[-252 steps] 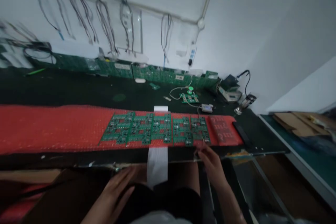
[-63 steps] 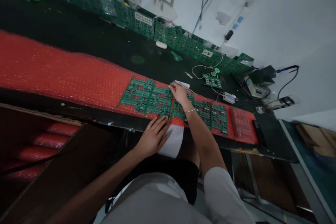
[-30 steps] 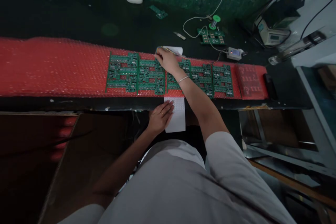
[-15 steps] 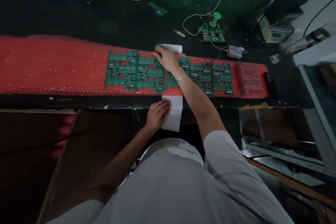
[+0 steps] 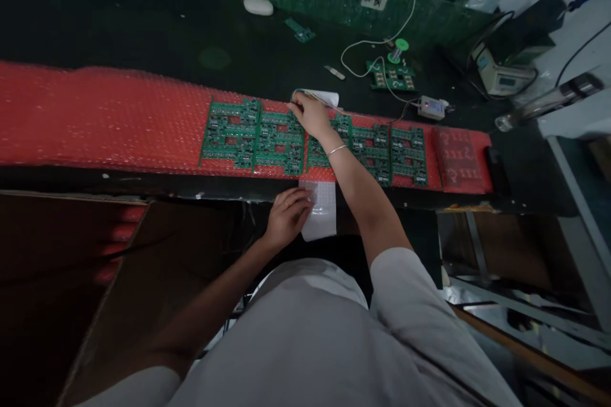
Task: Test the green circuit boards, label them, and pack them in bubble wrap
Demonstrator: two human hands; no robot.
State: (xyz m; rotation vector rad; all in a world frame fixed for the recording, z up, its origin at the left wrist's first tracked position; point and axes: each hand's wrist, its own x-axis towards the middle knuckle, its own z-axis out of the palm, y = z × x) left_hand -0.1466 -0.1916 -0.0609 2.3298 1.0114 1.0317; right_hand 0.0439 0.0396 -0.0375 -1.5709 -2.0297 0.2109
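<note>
Right hand [image 5: 310,116] forward, pinched; left hand [image 5: 286,219] near, loosely curled

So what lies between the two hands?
In the head view: green circuit boards on red bubble wrap, then the bench's dark front edge, between left hand and right hand.

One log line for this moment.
left hand: on white strip | right hand: pinching thin tool at circuit boards | base: red bubble wrap

Green circuit boards [image 5: 279,143] under the right fingers [image 5: 296,107] lie on red bubbled wrap [image 5: 95,114]. The left fingers' [image 5: 301,199] white paper strip [image 5: 324,219] is grid-dotted.
</note>
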